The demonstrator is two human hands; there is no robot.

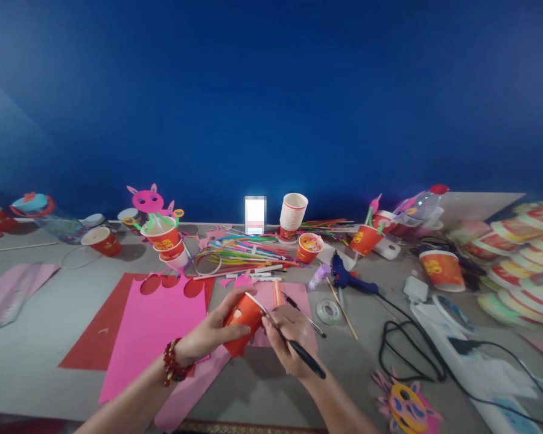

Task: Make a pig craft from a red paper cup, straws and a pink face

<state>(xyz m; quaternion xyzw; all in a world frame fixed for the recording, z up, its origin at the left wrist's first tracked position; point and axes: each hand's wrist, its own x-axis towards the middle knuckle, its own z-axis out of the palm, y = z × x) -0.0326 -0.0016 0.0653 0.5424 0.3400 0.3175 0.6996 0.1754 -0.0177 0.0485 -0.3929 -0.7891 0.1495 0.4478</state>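
Observation:
A red paper cup (245,319) with a white rim lies tilted in my left hand (217,328), whose fingers and thumb wrap round its side. My right hand (292,337) is closed on a thin tool with a black handle (306,358); the tool's slim front end reaches the cup's rim. Which tool it is, I cannot tell. Below and behind the hands lie a pale pink sheet (298,295), an orange-striped piece (277,292) and a black pen (305,314). To the left, a bright pink sheet (158,337) overlaps a red sheet (97,337).
Colourful pipe cleaners (248,250) spread behind the hands, near stacked cups (294,211). A blue glue gun (350,277), tape roll (328,311) and white power strip (461,361) are at right. A pink animal figure (148,202) stands in cups at left.

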